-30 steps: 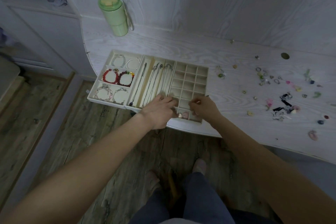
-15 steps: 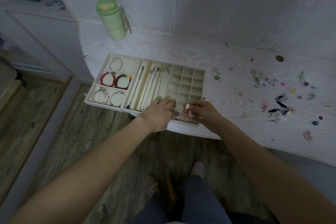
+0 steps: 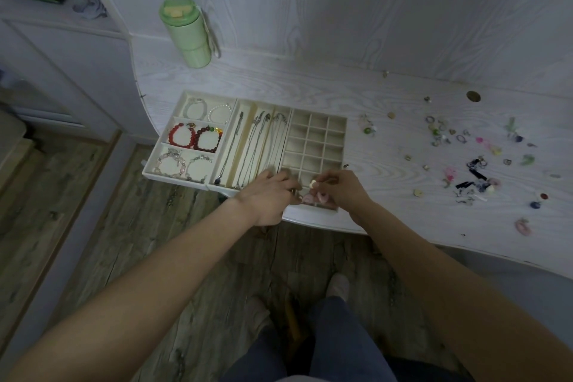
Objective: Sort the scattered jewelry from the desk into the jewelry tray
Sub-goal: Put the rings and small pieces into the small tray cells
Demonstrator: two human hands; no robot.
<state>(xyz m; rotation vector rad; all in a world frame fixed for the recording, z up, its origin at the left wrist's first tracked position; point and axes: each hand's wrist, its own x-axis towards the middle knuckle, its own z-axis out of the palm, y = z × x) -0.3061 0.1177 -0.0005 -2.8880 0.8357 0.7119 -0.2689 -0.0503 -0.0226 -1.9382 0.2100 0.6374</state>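
The jewelry tray (image 3: 319, 130) sits at the near left part of the white desk (image 3: 310, 84), its near left corner jutting past the desk's curved edge. Its left section holds bracelets (image 3: 195, 139), the middle slots hold necklaces (image 3: 257, 146), and the right section is a grid of small square cells. Both hands meet over the near row of that grid. The right hand (image 3: 344, 189) has its fingers curled and pinches a small pale piece (image 3: 313, 183) at its fingertips, just above the near cells. The left hand (image 3: 266, 195) lies just left of it, knuckles up and fingers curled toward the same cells; whether it holds anything cannot be told. Between and below the two hands, pink pieces (image 3: 314, 197) lie in the nearest cells. The scattered jewelry (image 3: 459, 158), rings, small charms and dark and pink bits, is spread on the desk well to the right of both hands. A green bottle (image 3: 186, 34) stands upright at the far left of the desk, against the wall.
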